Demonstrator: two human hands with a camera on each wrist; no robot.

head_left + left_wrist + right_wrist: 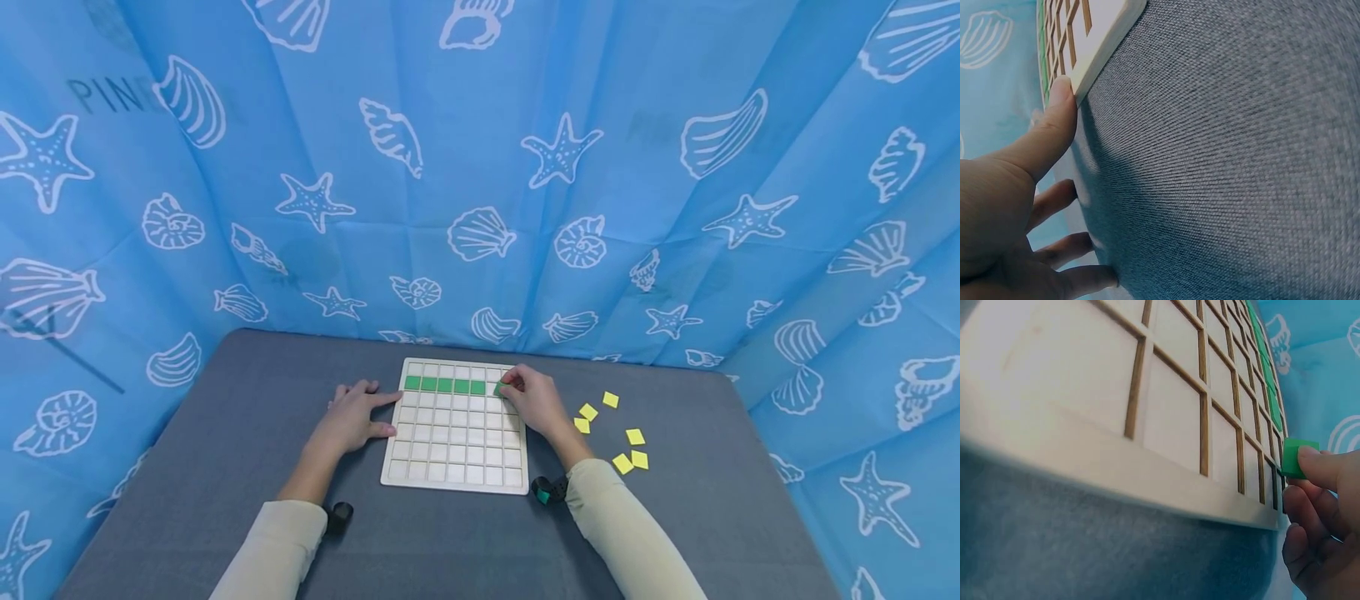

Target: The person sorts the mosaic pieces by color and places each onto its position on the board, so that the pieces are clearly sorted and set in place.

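A pale wooden grid board (pixel 459 475) lies on the table, its square cells edged by thin ridges. Several green square tiles (pixel 445 385) fill cells side by side in its second row from the back. Between thumb and fingers my right hand (pixel 537 400) pinches another green tile (pixel 1295 457), held over the right end of that same row. My left hand (pixel 351 418) rests at the board's left edge, thumb and index finger touching the rim, its other fingers spread on the cloth.
Several yellow square tiles (pixel 622 463) lie loose on the grey table (pixel 247 433) to the right of the board. Behind the table hangs a blue curtain (pixel 510 275) with white shells and starfish. Dark bands (pixel 551 490) sit at both wrists.
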